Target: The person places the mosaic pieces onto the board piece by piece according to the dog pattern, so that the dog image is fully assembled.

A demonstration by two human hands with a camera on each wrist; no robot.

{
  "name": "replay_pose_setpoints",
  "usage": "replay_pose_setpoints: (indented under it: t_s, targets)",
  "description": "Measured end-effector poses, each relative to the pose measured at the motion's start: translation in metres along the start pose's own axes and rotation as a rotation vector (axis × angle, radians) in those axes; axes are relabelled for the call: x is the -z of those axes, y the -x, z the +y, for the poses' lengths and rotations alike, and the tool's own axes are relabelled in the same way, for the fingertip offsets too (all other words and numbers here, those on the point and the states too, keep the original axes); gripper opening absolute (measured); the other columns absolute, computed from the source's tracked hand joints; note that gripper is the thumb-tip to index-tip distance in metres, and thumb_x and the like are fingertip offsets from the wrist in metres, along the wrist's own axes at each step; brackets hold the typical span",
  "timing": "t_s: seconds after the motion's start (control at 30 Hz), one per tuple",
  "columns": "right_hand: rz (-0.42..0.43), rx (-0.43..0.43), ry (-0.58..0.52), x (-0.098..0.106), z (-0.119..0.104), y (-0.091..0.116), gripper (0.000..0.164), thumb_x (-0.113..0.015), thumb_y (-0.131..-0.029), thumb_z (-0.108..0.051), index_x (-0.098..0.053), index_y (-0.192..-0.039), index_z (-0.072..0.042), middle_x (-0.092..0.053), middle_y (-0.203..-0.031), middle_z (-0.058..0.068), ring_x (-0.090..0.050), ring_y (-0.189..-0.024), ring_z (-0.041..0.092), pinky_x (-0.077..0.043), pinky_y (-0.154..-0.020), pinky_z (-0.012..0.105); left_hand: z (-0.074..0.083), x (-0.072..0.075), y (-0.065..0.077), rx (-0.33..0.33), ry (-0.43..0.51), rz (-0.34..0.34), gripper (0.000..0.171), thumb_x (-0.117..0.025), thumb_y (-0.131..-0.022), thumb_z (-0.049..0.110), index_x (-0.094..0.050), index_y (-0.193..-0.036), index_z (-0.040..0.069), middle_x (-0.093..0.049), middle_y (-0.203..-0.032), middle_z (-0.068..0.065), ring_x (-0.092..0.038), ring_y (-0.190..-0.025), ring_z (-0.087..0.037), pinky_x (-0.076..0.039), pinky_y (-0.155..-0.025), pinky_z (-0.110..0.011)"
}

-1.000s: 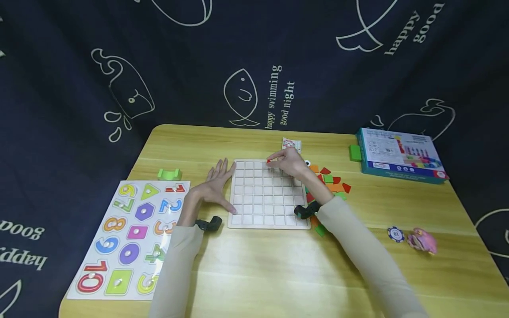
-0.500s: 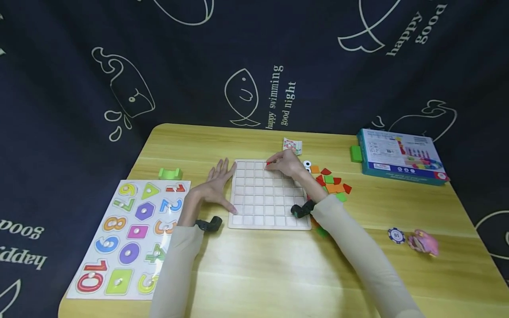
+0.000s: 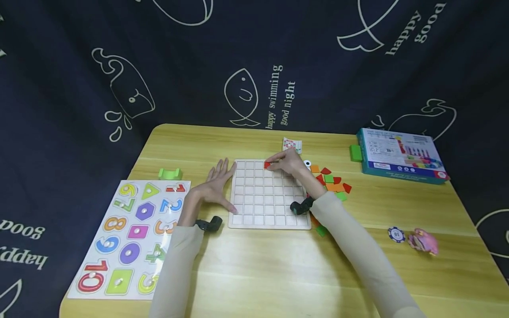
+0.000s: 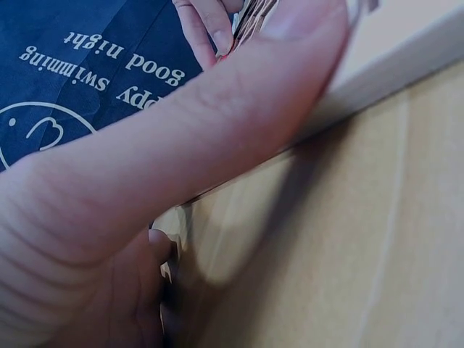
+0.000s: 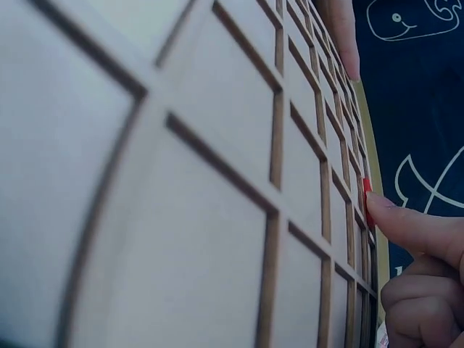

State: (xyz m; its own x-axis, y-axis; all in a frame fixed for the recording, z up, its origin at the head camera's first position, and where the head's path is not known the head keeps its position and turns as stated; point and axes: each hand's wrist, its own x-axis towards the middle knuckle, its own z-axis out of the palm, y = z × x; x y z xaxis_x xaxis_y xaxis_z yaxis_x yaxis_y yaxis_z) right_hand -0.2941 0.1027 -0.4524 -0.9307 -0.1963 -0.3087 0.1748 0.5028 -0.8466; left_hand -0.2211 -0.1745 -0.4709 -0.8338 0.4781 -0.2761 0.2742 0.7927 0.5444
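Observation:
A white grid board [image 3: 258,191] of square cells lies in the middle of the table. My left hand [image 3: 214,184] is spread along the board's left side, thumb on its lower left corner and fingertips by the upper left one. At the far row my right hand [image 3: 289,162] pinches a small red tile [image 3: 267,165] with index finger and thumb, over a cell near the middle of that row. In the right wrist view the thumb meets the red tile [image 5: 367,203] low in the grid, the other fingers curled. The left wrist view shows the left thumb [image 4: 217,116] against the board's edge.
Loose red, orange and green tiles [image 3: 336,187] lie right of the board, partly under the right forearm. A patterned card [image 3: 292,145] is behind it. A number puzzle [image 3: 128,238] lies left. A blue box [image 3: 403,154], poker chip [image 3: 396,234] and pink figurine [image 3: 423,241] are right.
The right hand has shifted slightly left and brought the red tile down into the far row; more of its red face shows now. The left hand has stayed put.

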Motion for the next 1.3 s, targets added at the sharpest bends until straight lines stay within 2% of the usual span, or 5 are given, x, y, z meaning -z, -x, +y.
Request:
replay_pose_setpoints:
  t_s: [0.27,0.57,0.87,1.2,1.3]
  targets:
    - [-0.048,0.005,0.013,0.006,0.0,-0.001,0.03,-0.083,-0.074,-0.012,-0.077,-0.103,-0.012,-0.072,-0.115,0.006,-0.058,-0.119,0.022,-0.048,-0.088,0.026,0.001,0.0,0.0,-0.004,-0.001,0.002,0.152,-0.089,-0.046,0.061,0.009,-0.155,0.019,0.026,-0.159,-0.014,0.025,-0.148,-0.03,0.011,-0.122,-0.051]
    - [0.097,0.048,0.122,0.061,0.011,0.035,0.033,-0.077,-0.082,-0.019,-0.072,-0.115,-0.016,-0.03,-0.048,-0.005,-0.024,-0.043,0.015,-0.021,-0.042,0.027,0.001,0.001,-0.001,-0.011,-0.001,0.002,0.152,-0.088,-0.047,0.063,0.01,-0.155,0.019,0.027,-0.159,-0.014,0.026,-0.147,-0.03,0.012,-0.122,-0.052]
    - [0.14,-0.029,0.21,0.118,0.065,0.067,0.032,-0.075,-0.084,-0.021,-0.072,-0.114,-0.01,-0.031,-0.05,-0.004,-0.031,-0.047,0.017,-0.023,-0.044,0.027,0.001,0.0,0.001,-0.003,-0.002,0.008,0.151,-0.089,-0.047,0.061,0.008,-0.155,0.018,0.025,-0.159,-0.015,0.025,-0.148,-0.03,0.012,-0.122,-0.052]
    - [0.132,-0.156,0.14,0.105,0.066,0.049,0.042,-0.08,-0.078,-0.023,-0.07,-0.117,-0.011,-0.056,-0.125,0.01,-0.039,-0.091,0.023,-0.029,-0.065,0.03,-0.001,0.0,0.002,-0.007,0.003,0.011,0.152,-0.089,-0.046,0.061,0.007,-0.156,0.018,0.025,-0.159,-0.014,0.025,-0.148,-0.031,0.011,-0.122,-0.052]
    - [0.148,-0.215,0.122,0.104,0.065,0.044,0.042,-0.083,-0.075,-0.024,-0.071,-0.114,-0.012,-0.053,-0.105,0.007,-0.039,-0.091,0.024,-0.027,-0.065,0.032,-0.001,-0.001,0.001,-0.016,-0.002,0.014,0.152,-0.088,-0.046,0.063,0.007,-0.155,0.018,0.025,-0.159,-0.014,0.025,-0.148,-0.03,0.011,-0.122,-0.052]
